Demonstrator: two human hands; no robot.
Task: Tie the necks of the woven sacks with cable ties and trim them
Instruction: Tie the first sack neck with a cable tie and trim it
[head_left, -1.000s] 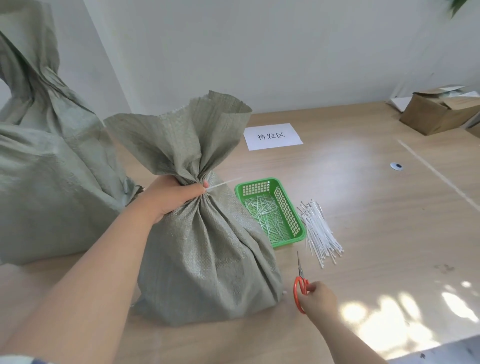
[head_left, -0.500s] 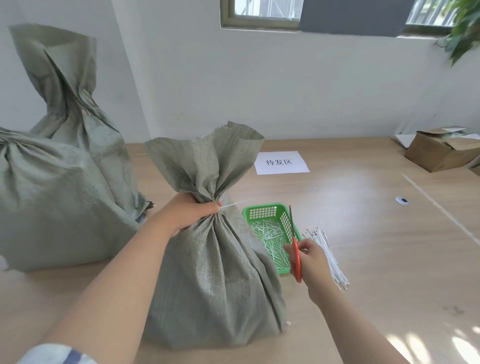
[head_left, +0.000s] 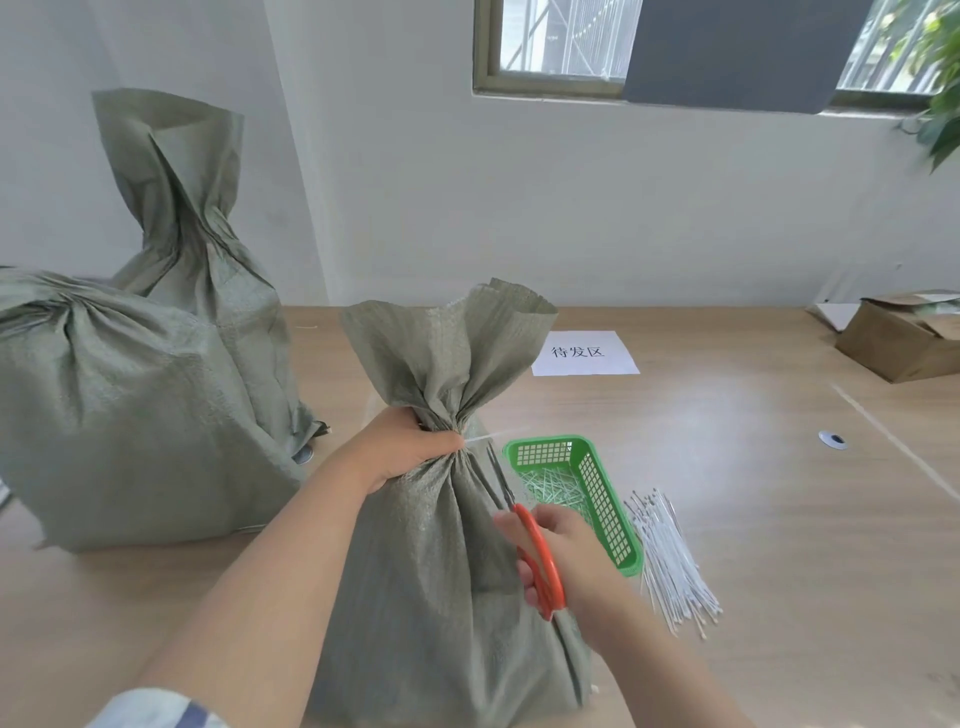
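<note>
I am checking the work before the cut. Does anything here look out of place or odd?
Nothing looks damaged or spilled. Only the white cable tie tail sticks out sideways from the front sack neck, untrimmed; the scissors point up toward it.

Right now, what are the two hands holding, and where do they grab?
The left hand squeezes the front sack around its tied neck. The right hand holds the scissors by their orange handles, blades pointing up toward the cable tie's tail.

I see a wooden table (head_left: 753, 519). On it stand three sacks (head_left: 447, 545), a green basket (head_left: 605, 499), loose cable ties (head_left: 670, 561) just beside it, a paper label (head_left: 584, 353), a cardboard box (head_left: 898, 343) and a small round disc (head_left: 832, 439).
</note>
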